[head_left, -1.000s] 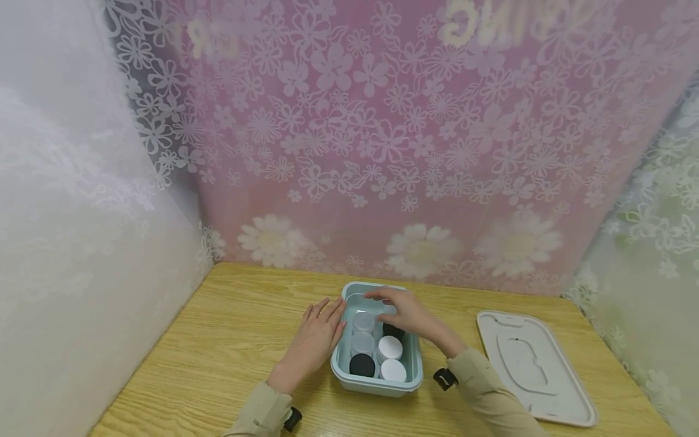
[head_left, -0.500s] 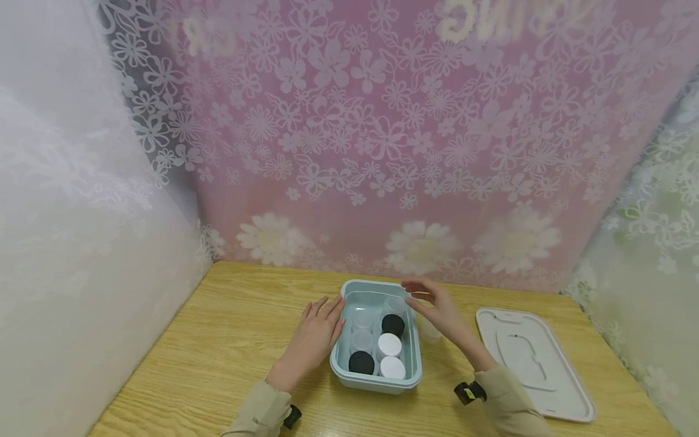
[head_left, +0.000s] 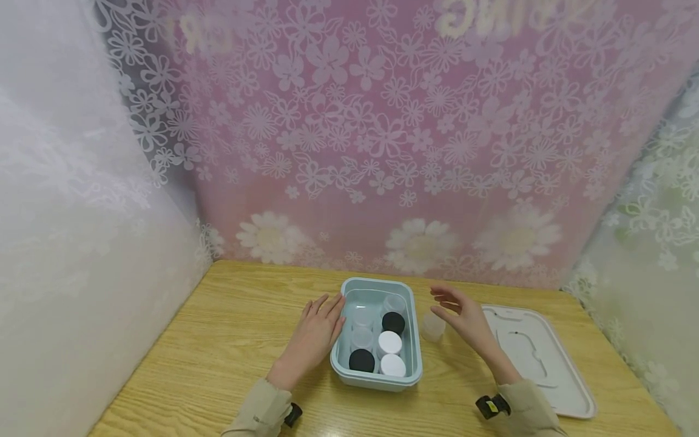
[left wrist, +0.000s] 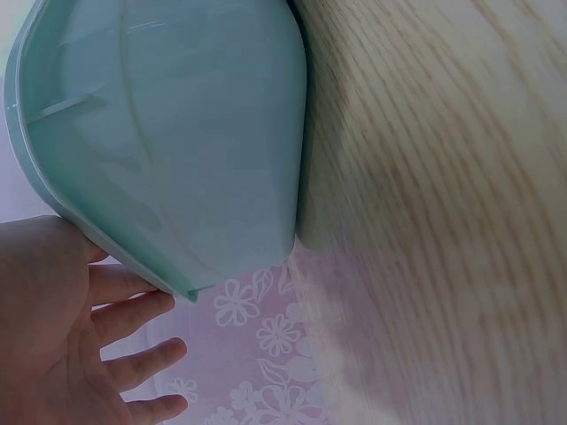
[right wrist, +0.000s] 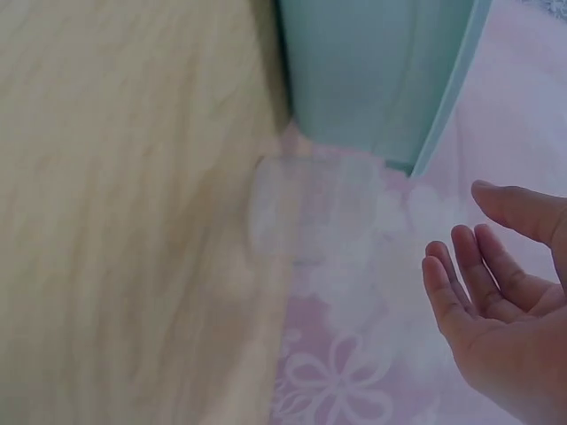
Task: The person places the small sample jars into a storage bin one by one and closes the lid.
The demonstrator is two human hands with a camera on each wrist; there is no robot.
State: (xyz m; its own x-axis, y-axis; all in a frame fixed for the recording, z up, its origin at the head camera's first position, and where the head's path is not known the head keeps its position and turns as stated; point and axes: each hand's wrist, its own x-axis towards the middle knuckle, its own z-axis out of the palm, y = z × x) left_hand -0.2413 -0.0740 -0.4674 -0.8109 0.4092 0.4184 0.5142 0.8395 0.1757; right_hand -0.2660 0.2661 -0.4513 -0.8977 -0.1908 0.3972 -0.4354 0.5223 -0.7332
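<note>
In the head view, a light blue plastic bin (head_left: 377,385) holds several small jars. Among them are two with white lids (head_left: 390,344), two with black lids (head_left: 361,361) and some clear ones (head_left: 394,304). My left hand (head_left: 311,340) rests with extended fingers on the bin's left rim, which the left wrist view shows against the palm side. Right of the bin, a translucent jar (head_left: 433,328) stands on the table. Beside that jar hovers my right hand (head_left: 466,318), thumb and fingers apart; the right wrist view shows a gap between the hand and the jar (right wrist: 314,210).
A whitish lid (head_left: 537,358) with raised ridges lies on the wooden table (head_left: 229,340) at the right, partly behind my right forearm. A pink flowered curtain (head_left: 355,152) hangs behind the table, with pale sheets at both sides.
My right hand has moved from above the bin's far right corner out to the right, beside the translucent jar. A clear jar in that corner is now uncovered. The left hand stays put.
</note>
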